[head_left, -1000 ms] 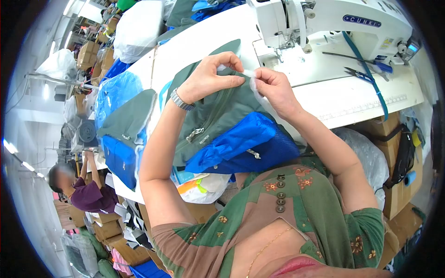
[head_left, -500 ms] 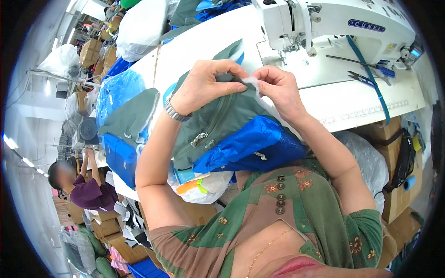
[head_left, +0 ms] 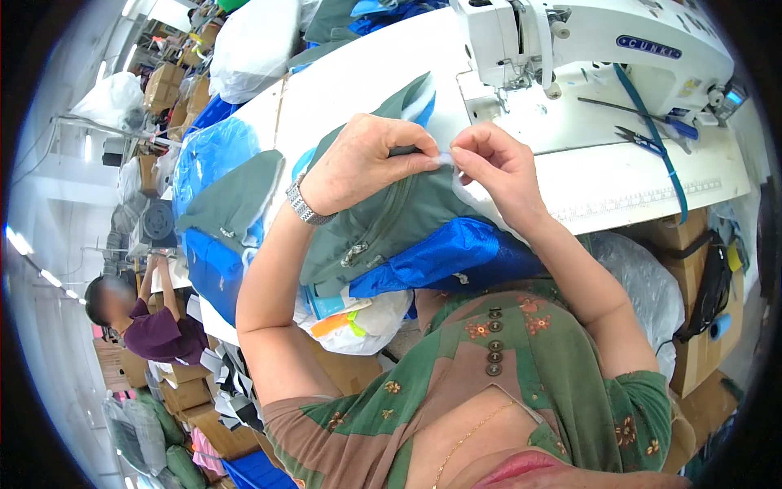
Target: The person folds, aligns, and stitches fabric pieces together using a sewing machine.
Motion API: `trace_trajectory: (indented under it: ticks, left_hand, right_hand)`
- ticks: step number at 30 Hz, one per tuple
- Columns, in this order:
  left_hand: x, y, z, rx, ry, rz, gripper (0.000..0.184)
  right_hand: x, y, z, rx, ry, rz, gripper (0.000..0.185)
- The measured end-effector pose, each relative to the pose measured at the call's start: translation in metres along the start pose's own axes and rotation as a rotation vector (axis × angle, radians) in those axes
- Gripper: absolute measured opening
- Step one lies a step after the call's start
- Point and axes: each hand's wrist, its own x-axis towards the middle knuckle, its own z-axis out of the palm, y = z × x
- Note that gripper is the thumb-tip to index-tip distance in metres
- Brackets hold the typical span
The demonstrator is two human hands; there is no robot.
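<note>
The left hand, with a watch on its wrist, is pinching the white edging of a green bag, thumb and forefinger closed on it. The right hand is taking the edging just beside, its thumb and forefinger also drawn together; the tips are small in view, so how much material is lying between them cannot be told. The bag is resting at the near edge of the white table, below both hands, its blue fabric bunching on the near side and a zip pull showing at the near left. A second bag, green and blue, is lying to the left. At the far right a sewing machine is standing; to its near side a screwdriver and snips are lying by a teal strap, which is hanging over the table's near edge. At the far left a co-worker in a purple top is reaching out with both arms.
</note>
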Motion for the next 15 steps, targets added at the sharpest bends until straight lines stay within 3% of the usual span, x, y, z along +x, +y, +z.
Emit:
trace_trajectory:
  ticks: [3,15]
  left_hand:
    - [-0.0017,-0.0020,0.0012,-0.018,0.009,0.012,0.011]
    - [-0.0067,-0.0031,0.0077,-0.128,0.081,0.024,0.023]
  right_hand:
    - [-0.0056,-0.0005,-0.0033,-0.107,-0.049,-0.067,0.013]
    - [-0.0041,-0.0011,-0.0114,0.058,-0.099,0.244,0.016]
